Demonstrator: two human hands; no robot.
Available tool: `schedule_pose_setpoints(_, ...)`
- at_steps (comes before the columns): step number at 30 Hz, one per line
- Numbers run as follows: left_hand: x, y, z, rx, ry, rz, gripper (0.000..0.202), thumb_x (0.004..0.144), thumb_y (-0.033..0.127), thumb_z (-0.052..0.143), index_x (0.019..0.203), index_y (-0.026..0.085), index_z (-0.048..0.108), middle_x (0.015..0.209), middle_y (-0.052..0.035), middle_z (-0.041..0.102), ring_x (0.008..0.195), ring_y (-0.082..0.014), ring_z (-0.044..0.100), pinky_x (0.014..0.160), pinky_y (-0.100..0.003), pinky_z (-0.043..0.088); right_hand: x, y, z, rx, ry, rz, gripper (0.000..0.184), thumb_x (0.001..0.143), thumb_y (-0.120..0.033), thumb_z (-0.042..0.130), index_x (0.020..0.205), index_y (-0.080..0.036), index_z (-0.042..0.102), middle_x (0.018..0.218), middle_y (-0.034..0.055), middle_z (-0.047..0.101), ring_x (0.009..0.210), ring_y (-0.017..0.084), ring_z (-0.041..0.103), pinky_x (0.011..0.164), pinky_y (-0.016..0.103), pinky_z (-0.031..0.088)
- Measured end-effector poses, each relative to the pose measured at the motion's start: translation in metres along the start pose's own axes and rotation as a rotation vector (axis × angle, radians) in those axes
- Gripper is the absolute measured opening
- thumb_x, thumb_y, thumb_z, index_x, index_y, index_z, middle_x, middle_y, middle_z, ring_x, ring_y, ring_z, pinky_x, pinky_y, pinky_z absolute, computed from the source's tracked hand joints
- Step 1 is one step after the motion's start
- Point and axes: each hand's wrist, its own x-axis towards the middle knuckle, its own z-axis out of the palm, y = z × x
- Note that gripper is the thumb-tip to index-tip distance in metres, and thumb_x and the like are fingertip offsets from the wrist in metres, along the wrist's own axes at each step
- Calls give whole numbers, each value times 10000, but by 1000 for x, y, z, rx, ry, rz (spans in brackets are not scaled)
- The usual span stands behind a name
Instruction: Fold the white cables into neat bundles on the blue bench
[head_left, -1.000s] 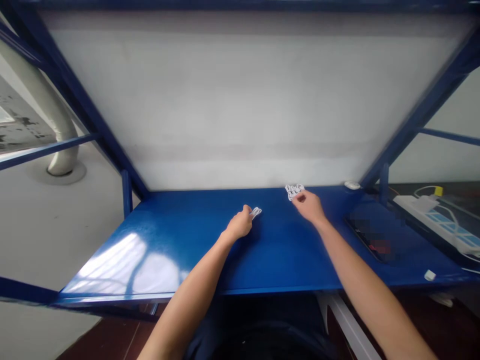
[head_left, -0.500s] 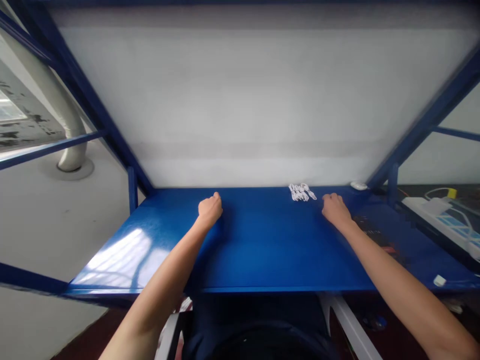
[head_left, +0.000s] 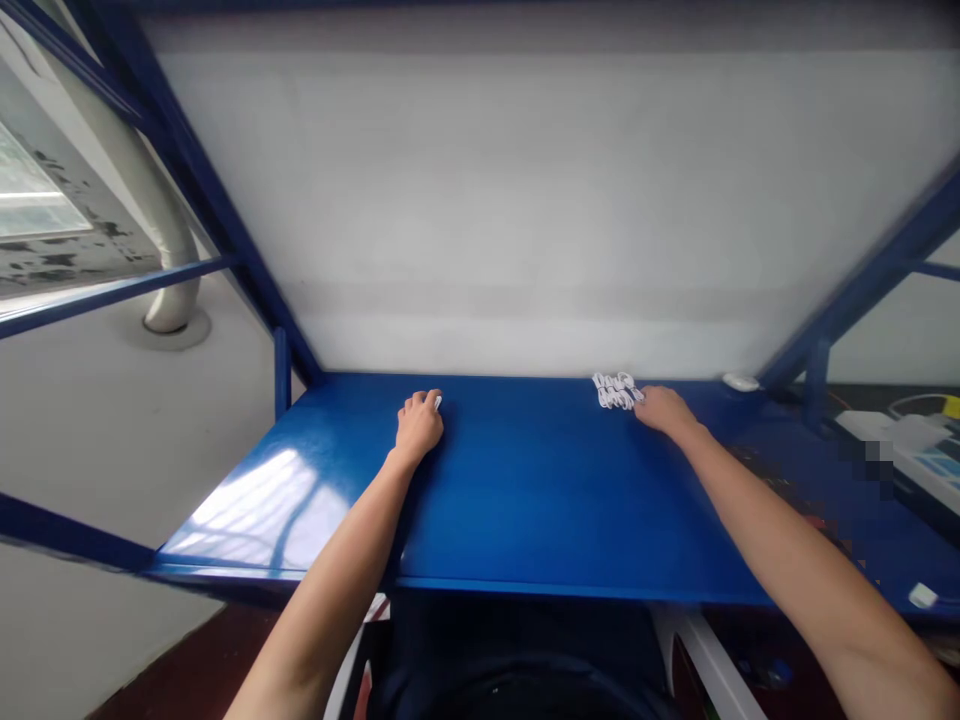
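A small bundle of white looped cord is lying near the far edge of a glossy blue bench, right of centre. Its right side is touched by the fingertips of the right hand – the hand is held low and narrow, though whether the cord is gripped cannot be told. Well to the left, also near the far edge, the left hand is curled closed, with a small white piece barely visible at its fingertips; what it is cannot be made out. Such light items seem best handled as shown here, with the fingertips kept low against the bench. A white panel rises behind the bench, and a small white object sits near its far right corner.
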Motion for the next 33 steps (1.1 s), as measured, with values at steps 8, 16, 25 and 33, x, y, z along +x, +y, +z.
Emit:
schedule_pose_setpoints(8,0,-7,0,-37,58,-84,488,865,169,424,1350,213,450,1293,-175,461,1146,-321,462,883,-420,423,-9,4,-10,97,91,128,282,796,-239,514,898,-73,718,877,238,697,864,319,669,716,335,469)
schedule_pose_setpoints(16,-10,68,-41,-608,14,271,272,887,241,452,1068,196,650,1057,-99,654,1020,-235,586,922,-354,434,-45,-43,-30,881,266,130,234,769,-249,541,873,-124,709,668,81,707,549,197,656,552,268,495)
schedule_pose_setpoints(25,-23,133,1,-1448,-251,83,345,835,440,550,890,109,632,805,-75,661,685,-138,608,606,-243,491,-103,-152,-17,843,454,-627,245,882,-285,467,979,-229,685,944,88,685,862,226,634,811,366,501)
schedule_pose_setpoints(33,-22,115,13,-1421,-221,198,344,854,461,510,911,129,575,789,-51,619,702,-141,602,597,-247,497,-89,-154,-16,1105,159,-462,213,793,-386,592,821,-190,672,781,55,680,700,189,627,575,301,528)
